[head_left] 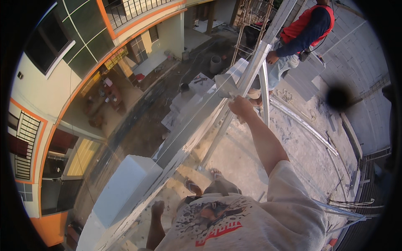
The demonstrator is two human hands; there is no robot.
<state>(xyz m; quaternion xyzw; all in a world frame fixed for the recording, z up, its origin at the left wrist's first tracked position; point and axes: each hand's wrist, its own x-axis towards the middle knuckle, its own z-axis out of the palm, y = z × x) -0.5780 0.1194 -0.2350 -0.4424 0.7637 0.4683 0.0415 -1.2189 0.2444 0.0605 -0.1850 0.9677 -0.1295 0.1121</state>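
My right hand [240, 108] is closed on the handle of a trowel, whose grey metal blade [225, 83] sits over the narrow top of a pale block wall [188, 125], just left of upright metal channels [265, 83]. A pale block [239, 65] lies at the far end of the wall, behind the blade. A larger white block [127, 184] stands on the near end at lower left. My left hand [157, 208] hangs low beside the wall with curled fingers; whether they hold anything I cannot make out.
A co-worker [305, 31] in red and navy stands beyond the channels. Left of the wall is a drop to a yard [125, 129] and facing building. Loose metal channels [303, 125] lie on the concrete floor [238, 154] at right, before a grey block wall [360, 125].
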